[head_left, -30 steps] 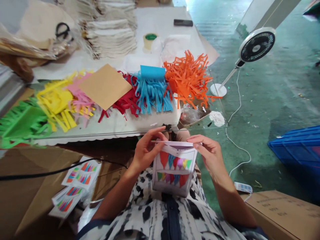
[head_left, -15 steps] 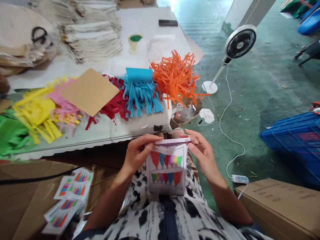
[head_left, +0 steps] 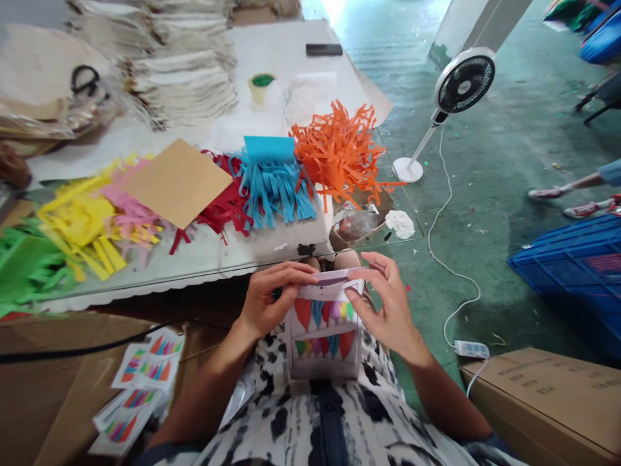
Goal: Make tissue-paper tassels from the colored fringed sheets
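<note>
A white printed card (head_left: 324, 330) with two rows of colourful pennant pictures stands upright against my lap, its top edge folded over. My left hand (head_left: 272, 298) pinches the upper left corner between thumb and fingers. At the upper right corner, my right hand (head_left: 388, 307) grips the fold, thumb in front and fingers behind and above. More printed cards (head_left: 140, 382) with similar pictures lie overlapping on brown cardboard at lower left.
On the table lie orange (head_left: 339, 149), blue (head_left: 276, 188) and yellow (head_left: 82, 220) fringed strips, with a tan square sheet (head_left: 179, 181) over pink and red ones. A white fan (head_left: 466, 84) stands on the floor. A blue crate (head_left: 577, 265) and a cardboard box (head_left: 548, 401) are at right.
My right hand has shifted left onto the card's front, its thumb now lower on the face. The top fold is pressed further. A person's legs have come into view at right.
</note>
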